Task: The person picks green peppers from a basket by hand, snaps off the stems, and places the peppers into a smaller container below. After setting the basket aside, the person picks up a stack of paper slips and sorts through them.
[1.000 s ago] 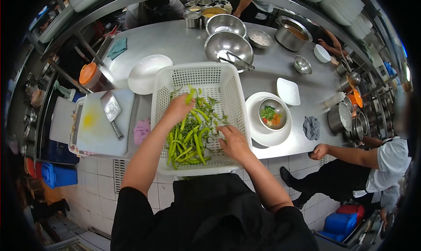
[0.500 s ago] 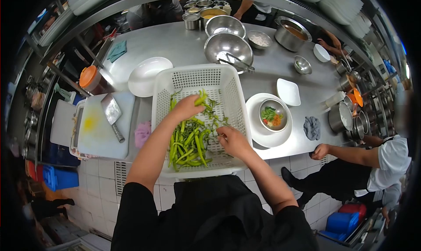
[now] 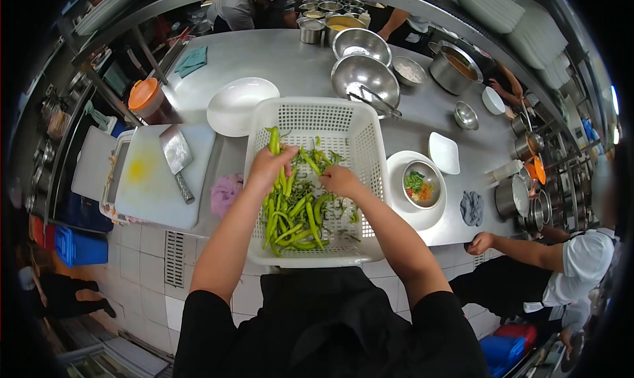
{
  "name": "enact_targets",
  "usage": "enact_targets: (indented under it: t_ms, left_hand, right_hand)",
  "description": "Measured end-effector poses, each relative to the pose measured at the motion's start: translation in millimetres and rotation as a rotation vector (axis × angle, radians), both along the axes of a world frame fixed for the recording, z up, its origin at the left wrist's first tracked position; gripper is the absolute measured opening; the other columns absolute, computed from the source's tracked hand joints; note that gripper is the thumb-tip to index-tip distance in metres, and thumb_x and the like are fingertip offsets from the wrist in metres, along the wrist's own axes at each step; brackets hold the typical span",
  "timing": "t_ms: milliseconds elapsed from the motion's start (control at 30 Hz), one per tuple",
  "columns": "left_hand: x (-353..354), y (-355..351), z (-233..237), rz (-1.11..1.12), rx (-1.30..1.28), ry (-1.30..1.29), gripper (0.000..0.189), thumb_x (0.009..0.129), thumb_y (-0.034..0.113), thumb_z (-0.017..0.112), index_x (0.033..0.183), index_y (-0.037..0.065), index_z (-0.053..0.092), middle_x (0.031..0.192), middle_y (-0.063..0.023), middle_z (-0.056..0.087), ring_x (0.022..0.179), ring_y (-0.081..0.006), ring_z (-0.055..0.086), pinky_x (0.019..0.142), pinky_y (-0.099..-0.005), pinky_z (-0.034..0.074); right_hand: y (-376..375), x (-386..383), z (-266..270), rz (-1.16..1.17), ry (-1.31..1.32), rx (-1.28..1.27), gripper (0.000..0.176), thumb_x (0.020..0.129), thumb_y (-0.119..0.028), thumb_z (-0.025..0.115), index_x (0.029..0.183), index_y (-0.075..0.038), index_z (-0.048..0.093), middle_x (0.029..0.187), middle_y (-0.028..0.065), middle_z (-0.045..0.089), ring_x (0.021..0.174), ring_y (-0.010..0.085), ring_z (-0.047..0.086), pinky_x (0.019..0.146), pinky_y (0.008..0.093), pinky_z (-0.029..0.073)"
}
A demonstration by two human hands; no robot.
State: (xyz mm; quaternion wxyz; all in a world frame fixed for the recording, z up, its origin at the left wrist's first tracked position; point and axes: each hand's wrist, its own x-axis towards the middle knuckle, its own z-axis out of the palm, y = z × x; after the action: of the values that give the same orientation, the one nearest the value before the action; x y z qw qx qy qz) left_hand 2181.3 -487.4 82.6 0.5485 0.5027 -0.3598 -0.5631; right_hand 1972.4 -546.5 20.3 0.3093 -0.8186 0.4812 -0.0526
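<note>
A white perforated plastic basket [image 3: 375,153] holds many long green chili peppers [image 3: 297,226], heaped toward its near left side, with small stem bits scattered beside them. My left hand [image 3: 269,168], over the basket's left part, is closed around green chili peppers; one sticks up above the fingers. Close by on the right, my right hand [image 3: 341,181] pinches the end of a slim green chili pepper [image 3: 309,161]. Its fingertips partly hide what they grip.
Left of the basket lie a cutting board [image 3: 148,193] with a cleaver [image 3: 177,154], a pink cloth [image 3: 226,194] and an oval white plate [image 3: 241,107]. To the right, a steel bowl [image 3: 421,185] of chopped ingredients sits on a white plate [image 3: 432,225]. A person [image 3: 574,265] stands at the right.
My left hand has moved left and now has a pepper upright in it. My right hand has moved up to a pepper beside it. The whole view has shifted slightly.
</note>
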Motion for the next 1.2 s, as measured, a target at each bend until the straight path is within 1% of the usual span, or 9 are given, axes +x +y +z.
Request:
enact_targets:
  t_ms: [167,533,633,700,767,833,933,1067,1200]
  left_hand:
    - [-20.1,0.3,-2.5,-0.136,0.058,-0.315,0.039,0.083,0.038,0.07,0.087,0.001,0.059,0.063,-0.0026,0.055,0.046,-0.0118,0.05,0.043,-0.0265,0.04]
    - [-4.3,-0.8,-10.9,-0.216,0.422,0.173,0.034,0.082,0.033,0.07,0.09,0.003,0.058,0.061,-0.0063,0.053,0.045,-0.0179,0.052,0.041,-0.0292,0.04]
    - [4.6,-3.0,-8.7,-0.232,0.422,0.229,0.03,0.082,0.03,0.069,0.09,0.003,0.057,0.062,-0.0067,0.052,0.048,-0.0194,0.053,0.043,-0.0302,0.042]
    - [7.1,-5.3,-14.0,-0.074,0.295,0.374,0.023,0.082,0.023,0.066,0.089,0.004,0.056,0.067,-0.0079,0.056,0.054,-0.0202,0.057,0.049,-0.0315,0.046]
    - [14.4,-9.9,-20.7,-0.188,0.187,0.453,0.01,0.085,0.014,0.061,0.088,0.007,0.054,0.074,-0.0077,0.059,0.061,-0.0197,0.06,0.055,-0.0356,0.049]
    - [8.7,-4.2,-5.9,0.037,0.117,0.41,0.011,0.083,0.008,0.062,0.09,0.007,0.053,0.077,-0.0082,0.061,0.067,-0.0197,0.061,0.06,-0.0333,0.049]
    - [14.1,-7.1,-17.0,0.021,-0.001,0.351,0.015,0.081,0.006,0.064,0.091,0.007,0.053,0.077,-0.0076,0.06,0.064,-0.0188,0.06,0.06,-0.0317,0.049]
    - [16.7,-12.8,-24.1,0.08,-0.052,0.324,0.017,0.081,0.009,0.066,0.092,0.007,0.053,0.077,-0.0071,0.06,0.063,-0.0175,0.058,0.059,-0.031,0.048]
    - [12.9,-5.6,-14.7,0.033,-0.088,0.17,0.019,0.081,0.015,0.068,0.092,0.004,0.058,0.07,-0.0063,0.059,0.061,-0.015,0.057,0.059,-0.0288,0.045]
  right_hand:
    - [33.2,13.5,72.4,0.009,-0.205,0.032,0.027,0.085,-0.026,0.059,0.084,0.0,0.062,0.082,0.0197,0.064,0.081,0.0376,0.061,0.072,0.0451,0.047]
    - [45.2,8.8,83.5,0.386,-0.283,-0.314,0.014,0.088,-0.017,0.058,0.084,-0.003,0.058,0.084,0.0147,0.059,0.087,0.0346,0.058,0.074,0.044,0.046]
    - [45.9,14.1,83.2,0.508,-0.182,-0.314,0.009,0.086,-0.013,0.058,0.086,-0.004,0.06,0.084,0.0145,0.06,0.087,0.0327,0.059,0.076,0.0435,0.048]
    - [40.1,14.9,68.7,0.551,0.401,-0.253,0.012,0.083,-0.009,0.055,0.092,-0.006,0.063,0.088,0.0126,0.061,0.089,0.03,0.061,0.078,0.0417,0.049]
    - [39.2,21.3,57.2,0.518,0.426,-0.293,0.016,0.082,-0.008,0.054,0.094,-0.008,0.065,0.089,0.0117,0.061,0.089,0.0289,0.061,0.078,0.0407,0.049]
    - [40.7,33.4,44.0,0.488,0.452,-0.334,0.02,0.081,-0.007,0.053,0.096,-0.009,0.066,0.09,0.0108,0.06,0.09,0.0279,0.061,0.078,0.0397,0.05]
    - [51.1,57.9,17.1,0.552,0.066,-0.522,0.021,0.076,-0.011,0.059,0.096,-0.013,0.067,0.086,0.0098,0.057,0.091,0.0274,0.059,0.078,0.0382,0.05]
    - [44.1,61.5,11.3,0.568,0.015,-0.487,0.021,0.076,-0.011,0.062,0.096,-0.011,0.066,0.088,0.0101,0.057,0.091,0.0281,0.059,0.076,0.0379,0.05]
    - [13.1,30.3,29.0,0.036,-0.352,-0.314,0.013,0.081,-0.013,0.064,0.092,-0.007,0.064,0.082,0.0101,0.06,0.074,0.0235,0.059,0.066,0.0337,0.05]
